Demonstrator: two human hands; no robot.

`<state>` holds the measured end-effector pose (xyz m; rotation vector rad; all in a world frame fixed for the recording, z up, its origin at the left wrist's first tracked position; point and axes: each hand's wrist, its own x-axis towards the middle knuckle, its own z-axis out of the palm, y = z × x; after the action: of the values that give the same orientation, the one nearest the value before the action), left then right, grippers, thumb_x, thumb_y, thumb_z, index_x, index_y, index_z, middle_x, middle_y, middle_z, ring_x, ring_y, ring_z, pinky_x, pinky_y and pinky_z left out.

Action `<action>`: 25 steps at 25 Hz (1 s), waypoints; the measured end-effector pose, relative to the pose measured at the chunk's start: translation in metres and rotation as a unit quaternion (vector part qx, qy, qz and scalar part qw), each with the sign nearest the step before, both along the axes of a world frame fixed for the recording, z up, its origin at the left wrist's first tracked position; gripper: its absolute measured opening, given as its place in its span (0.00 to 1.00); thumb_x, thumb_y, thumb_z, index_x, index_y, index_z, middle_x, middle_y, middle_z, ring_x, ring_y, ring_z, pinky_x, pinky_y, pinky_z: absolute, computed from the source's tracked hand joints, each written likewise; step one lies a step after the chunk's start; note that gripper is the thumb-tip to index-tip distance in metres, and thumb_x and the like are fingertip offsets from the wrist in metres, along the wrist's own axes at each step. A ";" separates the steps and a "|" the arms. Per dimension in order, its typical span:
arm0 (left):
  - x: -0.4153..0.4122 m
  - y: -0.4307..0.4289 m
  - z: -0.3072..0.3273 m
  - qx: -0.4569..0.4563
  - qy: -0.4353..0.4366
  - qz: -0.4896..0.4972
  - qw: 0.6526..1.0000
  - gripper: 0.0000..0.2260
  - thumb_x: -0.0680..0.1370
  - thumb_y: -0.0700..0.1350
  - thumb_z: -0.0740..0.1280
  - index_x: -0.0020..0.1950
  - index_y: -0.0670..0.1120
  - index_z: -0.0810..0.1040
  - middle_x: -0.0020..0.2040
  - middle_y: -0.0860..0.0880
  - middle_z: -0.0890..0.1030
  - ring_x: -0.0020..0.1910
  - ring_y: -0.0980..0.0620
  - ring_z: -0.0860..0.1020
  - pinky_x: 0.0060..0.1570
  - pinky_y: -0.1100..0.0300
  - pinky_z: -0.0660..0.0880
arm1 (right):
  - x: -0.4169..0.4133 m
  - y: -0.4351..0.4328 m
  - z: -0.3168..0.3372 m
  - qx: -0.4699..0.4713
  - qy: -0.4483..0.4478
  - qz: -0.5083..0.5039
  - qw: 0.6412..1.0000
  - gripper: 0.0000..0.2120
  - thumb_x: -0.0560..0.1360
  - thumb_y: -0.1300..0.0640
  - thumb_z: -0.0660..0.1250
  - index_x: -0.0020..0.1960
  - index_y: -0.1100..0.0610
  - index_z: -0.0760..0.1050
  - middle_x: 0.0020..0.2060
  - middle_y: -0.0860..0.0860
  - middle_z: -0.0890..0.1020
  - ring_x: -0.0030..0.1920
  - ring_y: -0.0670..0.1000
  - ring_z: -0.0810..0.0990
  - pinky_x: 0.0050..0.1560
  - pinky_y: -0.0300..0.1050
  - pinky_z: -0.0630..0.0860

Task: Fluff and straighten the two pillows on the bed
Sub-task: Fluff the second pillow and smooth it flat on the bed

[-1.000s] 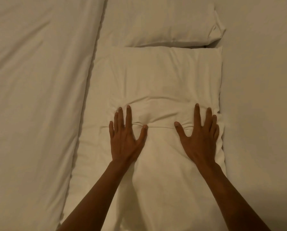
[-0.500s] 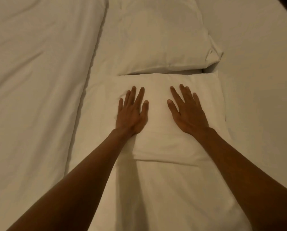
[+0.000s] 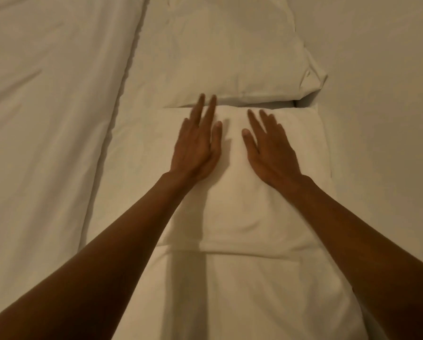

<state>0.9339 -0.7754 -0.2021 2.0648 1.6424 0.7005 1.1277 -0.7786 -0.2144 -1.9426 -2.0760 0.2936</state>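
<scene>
In the head view, both the left hand (image 3: 197, 146) and right hand (image 3: 269, 148) lie flat, fingers loosely spread, on the near pillow (image 3: 242, 212), which butts the far pillow (image 3: 220, 50) on the bed (image 3: 377, 119); best to sweep evenly outward, pressing lightly to flatten creases.

Near pillow (image 3: 242, 212) – plain white; far pillow (image 3: 220, 52) – white; duvet (image 3: 46, 119) – white, unpatterned
</scene>
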 end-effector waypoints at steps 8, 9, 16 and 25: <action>-0.049 0.002 -0.006 -0.131 0.163 -0.044 0.977 0.25 0.86 0.55 0.44 0.83 0.52 0.44 0.84 0.49 0.43 0.83 0.49 0.44 0.81 0.50 0.42 | 0.044 -0.012 0.000 -0.039 -0.076 -0.011 0.996 0.29 0.86 0.44 0.46 0.83 0.55 0.50 0.83 0.56 0.52 0.83 0.56 0.48 0.82 0.50 0.43; -0.049 -0.004 0.001 -0.139 0.143 -0.012 0.980 0.26 0.86 0.55 0.44 0.83 0.50 0.44 0.84 0.48 0.43 0.83 0.48 0.44 0.80 0.50 0.43 | 0.041 -0.015 0.007 -0.048 -0.061 -0.041 0.996 0.29 0.86 0.44 0.45 0.83 0.56 0.49 0.83 0.56 0.52 0.83 0.57 0.47 0.82 0.51 0.43; -0.005 -0.097 -0.003 -0.095 0.097 -0.075 0.988 0.25 0.86 0.55 0.44 0.83 0.55 0.45 0.84 0.51 0.43 0.82 0.52 0.42 0.81 0.49 0.42 | -0.014 -0.091 0.002 -0.062 -0.005 0.011 0.998 0.32 0.84 0.38 0.42 0.84 0.50 0.44 0.83 0.52 0.47 0.83 0.51 0.44 0.81 0.47 0.41; -0.026 -0.066 0.009 -0.130 0.138 -0.057 0.980 0.26 0.86 0.56 0.44 0.83 0.53 0.43 0.84 0.47 0.43 0.83 0.45 0.43 0.80 0.48 0.43 | -0.018 -0.086 0.020 -0.077 -0.018 -0.043 0.996 0.31 0.85 0.41 0.43 0.83 0.54 0.48 0.83 0.56 0.52 0.83 0.57 0.48 0.82 0.53 0.45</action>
<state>0.9077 -0.8416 -0.1927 2.1107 1.6406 0.1541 1.1099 -0.8641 -0.1941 -2.1348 -2.0399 0.4146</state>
